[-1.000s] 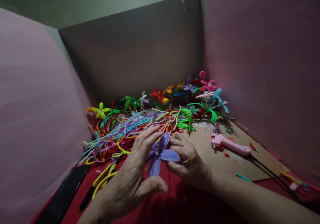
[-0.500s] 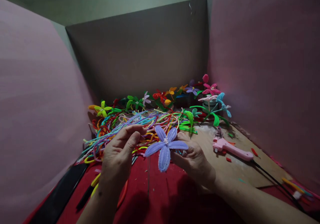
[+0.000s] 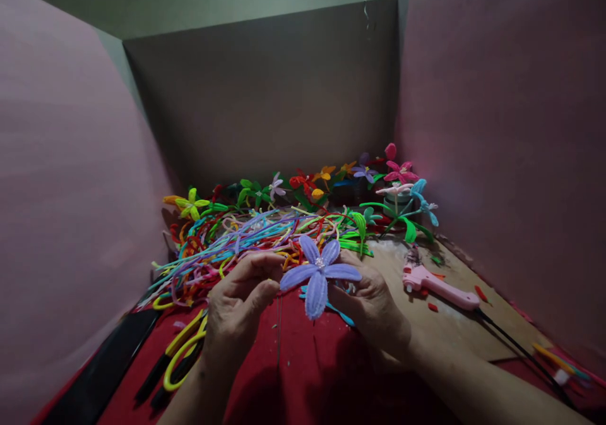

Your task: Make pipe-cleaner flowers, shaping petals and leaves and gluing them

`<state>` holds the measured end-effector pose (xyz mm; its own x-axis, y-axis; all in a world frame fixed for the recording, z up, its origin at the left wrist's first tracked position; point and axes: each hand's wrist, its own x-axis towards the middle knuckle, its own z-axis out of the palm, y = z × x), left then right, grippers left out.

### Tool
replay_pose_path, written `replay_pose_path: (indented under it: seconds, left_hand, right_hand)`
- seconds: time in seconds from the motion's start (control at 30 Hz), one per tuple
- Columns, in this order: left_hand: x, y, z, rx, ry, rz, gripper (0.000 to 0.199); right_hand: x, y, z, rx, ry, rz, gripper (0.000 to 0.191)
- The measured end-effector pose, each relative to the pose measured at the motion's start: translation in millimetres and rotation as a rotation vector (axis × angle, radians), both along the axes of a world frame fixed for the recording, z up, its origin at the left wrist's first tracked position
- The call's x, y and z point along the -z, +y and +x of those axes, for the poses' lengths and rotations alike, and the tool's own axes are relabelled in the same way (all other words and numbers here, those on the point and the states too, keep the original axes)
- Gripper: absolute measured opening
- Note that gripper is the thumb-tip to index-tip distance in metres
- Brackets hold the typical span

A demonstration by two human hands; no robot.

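Note:
A purple pipe-cleaner flower [image 3: 316, 292] with several petals and a pale centre faces me above the red cloth. My right hand [image 3: 372, 299] grips it from behind on the right; the flower hides its back and part of the fingers. My left hand [image 3: 249, 295] is at the tip of the left petal, thumb and forefinger apart. Whether the thumb touches that petal, I cannot tell. Below the flower, a blue pipe-cleaner piece [image 3: 341, 316] shows beside my right fingers.
Behind the hands lies a heap of coloured pipe cleaners [image 3: 246, 232], with finished flowers [image 3: 400, 172] along the back. On the board [image 3: 464, 333] at right rests a pink glue gun [image 3: 440, 288] with a black cord. Yellow-and-black pliers [image 3: 182, 352] lie by my left wrist.
My left hand has moved right and down to the left petal, its thumb and forefinger parting. The flower has shifted slightly right in my right hand. More of the pliers now shows.

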<state>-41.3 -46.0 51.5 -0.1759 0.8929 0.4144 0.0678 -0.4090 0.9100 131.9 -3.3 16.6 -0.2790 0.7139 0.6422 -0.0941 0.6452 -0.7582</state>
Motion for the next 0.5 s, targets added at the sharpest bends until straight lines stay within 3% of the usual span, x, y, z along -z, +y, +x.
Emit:
replay_pose_path:
  seconds: [0.23,0.5]
  left_hand:
    - [-2.3,-3.0,-0.2,0.051,0.138,-0.020,0.016]
    - [3.4,4.4,-8.0,0.064,0.144,-0.089,0.021]
  right_hand:
    - [-2.0,-0.5,0.7,-0.010,0.015,0.048,0.011]
    - [-3.0,-2.7,0.7,-0.007,-0.009,0.086,0.015]
